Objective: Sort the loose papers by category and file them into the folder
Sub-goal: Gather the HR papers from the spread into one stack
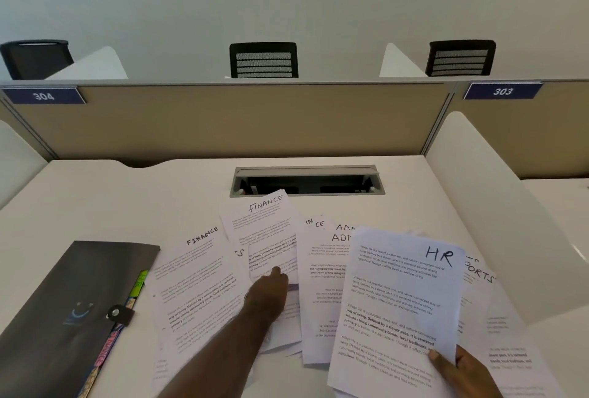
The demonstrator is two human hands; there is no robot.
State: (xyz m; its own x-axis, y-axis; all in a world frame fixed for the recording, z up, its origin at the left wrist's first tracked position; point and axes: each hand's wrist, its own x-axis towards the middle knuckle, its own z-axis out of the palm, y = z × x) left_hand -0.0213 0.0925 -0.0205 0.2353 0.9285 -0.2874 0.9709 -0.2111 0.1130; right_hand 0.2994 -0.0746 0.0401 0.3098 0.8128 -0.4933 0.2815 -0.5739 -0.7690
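Loose papers (322, 276) lie fanned across the middle of a white desk (95, 203), overlapping one another. The landmark here is the sheet marked HR (398, 302), the nearest and topmost on the right side. The right hand (462, 372) holds this HR sheet by its lower right corner, thumb on top of the page and pressed against it; the other fingers are hidden under the paper, and the hand is cut off by the bottom edge.

Left of the HR sheet, two sheets headed FINANCE (204, 283) overlap, one farther back than the other. The left hand (271, 289) reaches over them with fingers curled down onto the farther FINANCE sheet; whether it pinches the paper or only presses it cannot be told. Between that hand and the HR sheet lies a page turned upside down, its heading partly covered. Behind the HR sheet a heading beginning "AD" shows only in part. To the right of it, a sheet reads "PORTS", its first letters hidden.

Far left of the HR sheet lies a dark folder (63, 311), closed by a snap strap, with coloured tabs poking out along its right edge; their lettering is hard to read.

Beyond the papers is a cable slot (307, 179), then a beige partition (236, 120) with signs 304 and 303.
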